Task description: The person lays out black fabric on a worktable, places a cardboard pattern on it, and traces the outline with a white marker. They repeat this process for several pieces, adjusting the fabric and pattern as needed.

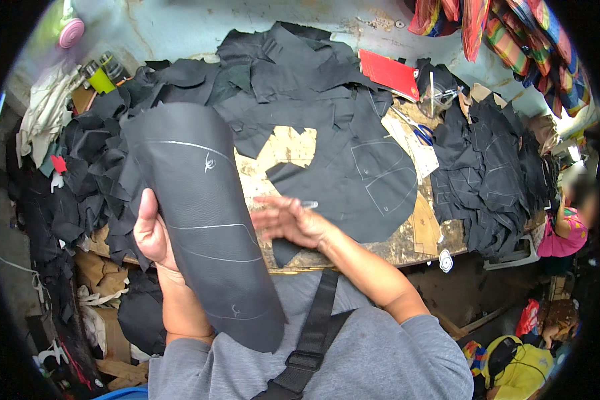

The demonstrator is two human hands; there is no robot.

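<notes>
My left hand (pixel 155 230) grips the left edge of a long black leather piece (pixel 203 200), its thumb up along the side. Raised and curving, the piece bears pale drawn lines and small marks, and its lower end reaches my shirt. My right hand (pixel 290 223) is just right of it, fingers stretched toward its edge and blurred by motion. The pale end of a pen (pixel 309 205) shows by the right thumb, seemingly tucked in that hand; the rest of it is hidden. Beyond, a black leather sheet (pixel 353 180) with drawn outlines lies on the worn table (pixel 403 248).
Black leather scraps (pixel 93 160) heap at the left, with more leather pieces (pixel 493 173) at the right. Blue-handled scissors (pixel 421 132), a red booklet (pixel 389 73) and a clear container (pixel 437 100) lie at the back right. Another person (pixel 559 223) is at the far right.
</notes>
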